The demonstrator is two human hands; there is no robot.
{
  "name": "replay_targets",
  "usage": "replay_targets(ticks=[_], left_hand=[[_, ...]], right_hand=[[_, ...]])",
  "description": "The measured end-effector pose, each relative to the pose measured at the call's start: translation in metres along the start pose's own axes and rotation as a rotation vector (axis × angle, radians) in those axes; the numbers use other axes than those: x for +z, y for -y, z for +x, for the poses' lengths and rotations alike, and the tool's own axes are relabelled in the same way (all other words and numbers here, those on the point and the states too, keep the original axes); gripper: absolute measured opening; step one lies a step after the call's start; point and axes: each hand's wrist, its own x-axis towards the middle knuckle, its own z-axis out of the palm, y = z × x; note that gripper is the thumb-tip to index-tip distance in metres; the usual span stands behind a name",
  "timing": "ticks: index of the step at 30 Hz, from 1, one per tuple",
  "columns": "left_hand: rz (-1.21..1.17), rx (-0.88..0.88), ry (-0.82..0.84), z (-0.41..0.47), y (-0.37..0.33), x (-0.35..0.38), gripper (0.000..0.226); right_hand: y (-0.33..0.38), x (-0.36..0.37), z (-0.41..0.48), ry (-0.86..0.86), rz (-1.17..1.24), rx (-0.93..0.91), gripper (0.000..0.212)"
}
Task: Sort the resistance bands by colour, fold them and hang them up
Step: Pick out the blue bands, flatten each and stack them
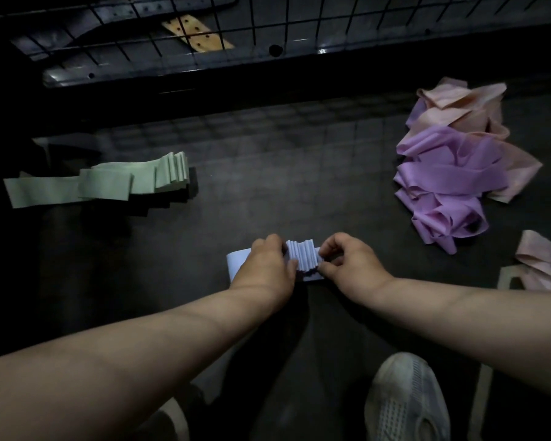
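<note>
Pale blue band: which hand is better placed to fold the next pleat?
Probably the left hand: the unfolded tail of the pale blue band runs out beneath it, while the right hand pinches the pleated stack's other end.

A pale bluish-white pleated elastic band [301, 259] is shown, while a folded stack of flat bands [109, 183] is coloured pale green. A loose heap of lilac-purple bands [449, 186] is mixed with peach-pink bands [458, 103]. A tan strip [198, 33] dotted with dark holes is seen behind a black wire grid [299, 14], and a white shoe [404, 399] is patterned with mesh.
</note>
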Motion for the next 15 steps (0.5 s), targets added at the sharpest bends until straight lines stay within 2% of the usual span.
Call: replay_targets(ticks=[5,8,10,12,15], left_hand=[[0.158,0.096,0.025,0.0,0.004,-0.009,0.026],[0.465,0.302,-0.052,0.002,0.011,-0.015,0.031],[0.578,0.4,-0.001,0.006,0.016,-0.016,0.042],[0.623,0.441,0.036,0.01,0.02,-0.016,0.048],[0.567,0.476,-0.008,0.013,0.023,-0.015,0.035]], right_hand=[[0.0,0.0,-0.003,-0.014,0.01,0.016,0.026],[-0.002,0.001,-0.002,-0.016,-0.019,0.026,0.026],[-0.002,0.002,-0.002,-0.013,-0.029,0.039,0.025],[-0.001,0.002,-0.002,-0.01,-0.031,0.046,0.023],[-0.001,0.001,-0.002,-0.006,-0.034,0.056,0.021]])
